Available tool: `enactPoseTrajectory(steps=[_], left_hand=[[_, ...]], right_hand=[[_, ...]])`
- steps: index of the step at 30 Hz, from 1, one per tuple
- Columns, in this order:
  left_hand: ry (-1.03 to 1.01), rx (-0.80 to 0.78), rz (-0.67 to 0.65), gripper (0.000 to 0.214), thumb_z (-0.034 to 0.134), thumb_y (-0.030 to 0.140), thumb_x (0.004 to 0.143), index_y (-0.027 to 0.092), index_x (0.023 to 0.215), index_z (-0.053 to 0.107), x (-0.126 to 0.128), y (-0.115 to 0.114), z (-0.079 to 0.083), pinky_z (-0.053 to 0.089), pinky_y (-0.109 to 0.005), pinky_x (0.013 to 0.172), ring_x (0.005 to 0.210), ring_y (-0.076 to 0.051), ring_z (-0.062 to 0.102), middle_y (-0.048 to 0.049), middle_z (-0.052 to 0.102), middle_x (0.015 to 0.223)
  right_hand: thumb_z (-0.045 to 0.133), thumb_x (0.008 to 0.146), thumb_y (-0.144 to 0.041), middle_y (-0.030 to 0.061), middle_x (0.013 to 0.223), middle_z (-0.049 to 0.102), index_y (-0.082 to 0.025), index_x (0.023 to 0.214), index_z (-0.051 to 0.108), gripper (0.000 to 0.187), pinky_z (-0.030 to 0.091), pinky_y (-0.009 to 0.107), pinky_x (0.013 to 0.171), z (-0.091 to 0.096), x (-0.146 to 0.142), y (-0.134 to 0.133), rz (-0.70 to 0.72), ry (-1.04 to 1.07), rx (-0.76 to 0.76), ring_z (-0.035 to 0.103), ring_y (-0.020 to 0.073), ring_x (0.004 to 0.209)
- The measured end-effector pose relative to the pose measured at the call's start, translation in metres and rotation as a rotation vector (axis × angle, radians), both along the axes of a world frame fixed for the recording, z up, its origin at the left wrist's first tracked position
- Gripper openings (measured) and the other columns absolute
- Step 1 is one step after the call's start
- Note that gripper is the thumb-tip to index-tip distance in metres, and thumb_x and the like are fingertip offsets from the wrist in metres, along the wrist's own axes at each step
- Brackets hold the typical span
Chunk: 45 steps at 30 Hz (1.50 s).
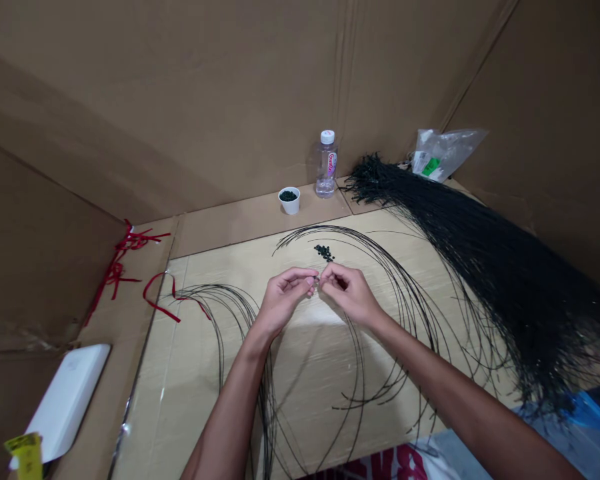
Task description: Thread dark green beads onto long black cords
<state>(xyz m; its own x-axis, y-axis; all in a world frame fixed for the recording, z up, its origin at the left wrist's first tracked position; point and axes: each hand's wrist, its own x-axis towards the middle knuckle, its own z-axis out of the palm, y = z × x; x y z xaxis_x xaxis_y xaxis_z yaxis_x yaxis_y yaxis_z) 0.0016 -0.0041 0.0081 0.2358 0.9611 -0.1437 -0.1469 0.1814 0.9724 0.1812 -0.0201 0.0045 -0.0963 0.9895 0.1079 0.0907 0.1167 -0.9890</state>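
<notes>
My left hand (289, 293) and my right hand (349, 288) meet above the middle of the table, fingertips pinched close together. A tiny item sits between them, too small to make out. Thin dark wires (356, 353) run down from under my right hand and curve toward the table's front edge. Just beyond my fingers lies a small pile of dark green beads (324, 252). A loose bunch of dark wires (380, 250) arcs around to the right of my hands. Another bunch (230, 293), next to a red ribbon (160, 303), passes under my left forearm.
At the back stand a white cup (290, 203) of dark green beads and a clear bottle (326, 167). A thick bundle of dark wires (470, 247) fills the right side, near a plastic bag (443, 157). Red ribbons (123, 260) and a white device (67, 400) lie left. Cardboard walls surround the table.
</notes>
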Motion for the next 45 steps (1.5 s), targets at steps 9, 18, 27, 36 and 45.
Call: enactPoseTrajectory(steps=[9, 18, 27, 36, 45], left_hand=[[0.011, 0.008, 0.007, 0.032, 0.094, 0.039, 0.076, 0.017, 0.098, 0.086, 0.0002, 0.0004, 0.0002, 0.054, -0.029, 0.074, 0.074, -0.016, 0.065, -0.0079, 0.078, 0.087], [0.014, 0.023, -0.016, 0.030, 0.091, 0.040, 0.081, 0.017, 0.100, 0.086, -0.0004, 0.0002, -0.0023, 0.053, -0.028, 0.077, 0.076, -0.015, 0.065, -0.0072, 0.078, 0.087], [0.004, 0.011, 0.001, 0.033, 0.093, 0.038, 0.079, 0.018, 0.104, 0.084, -0.0009, -0.0008, -0.0011, 0.053, -0.027, 0.077, 0.079, -0.015, 0.066, -0.0073, 0.078, 0.093], [-0.006, -0.001, 0.013, 0.035, 0.096, 0.040, 0.075, 0.016, 0.097, 0.084, 0.0001, -0.0002, -0.0013, 0.054, -0.028, 0.075, 0.074, -0.015, 0.066, -0.0071, 0.078, 0.086], [0.034, 0.014, -0.058, 0.034, 0.092, 0.042, 0.080, 0.016, 0.100, 0.083, -0.0023, -0.0016, -0.0002, 0.052, -0.027, 0.076, 0.076, -0.015, 0.064, -0.0061, 0.075, 0.085]], right_hand=[[0.063, 0.083, -0.027, -0.0053, 0.060, 0.047, -0.022, 0.072, 0.061, 0.012, 0.031, 0.028, 0.057, 0.0011, 0.0006, 0.0004, 0.009, -0.021, -0.008, 0.040, 0.0135, 0.058], [0.063, 0.082, -0.025, -0.0058, 0.059, 0.046, -0.021, 0.072, 0.061, 0.011, 0.030, 0.028, 0.057, 0.0016, 0.0006, -0.0003, 0.008, -0.009, -0.005, 0.039, 0.0130, 0.058], [0.063, 0.083, -0.027, -0.0055, 0.061, 0.047, -0.021, 0.073, 0.063, 0.012, 0.031, 0.027, 0.057, 0.0023, 0.0001, -0.0009, 0.003, -0.015, -0.013, 0.040, 0.0132, 0.058], [0.064, 0.085, -0.029, -0.0056, 0.060, 0.045, -0.022, 0.073, 0.062, 0.015, 0.031, 0.027, 0.056, 0.0038, 0.0014, -0.0010, 0.022, -0.025, 0.011, 0.039, 0.0134, 0.058], [0.063, 0.088, -0.023, -0.0044, 0.063, 0.050, -0.021, 0.075, 0.063, 0.013, 0.033, 0.028, 0.058, 0.0058, 0.0095, 0.0011, 0.065, -0.136, 0.097, 0.042, 0.0137, 0.059]])
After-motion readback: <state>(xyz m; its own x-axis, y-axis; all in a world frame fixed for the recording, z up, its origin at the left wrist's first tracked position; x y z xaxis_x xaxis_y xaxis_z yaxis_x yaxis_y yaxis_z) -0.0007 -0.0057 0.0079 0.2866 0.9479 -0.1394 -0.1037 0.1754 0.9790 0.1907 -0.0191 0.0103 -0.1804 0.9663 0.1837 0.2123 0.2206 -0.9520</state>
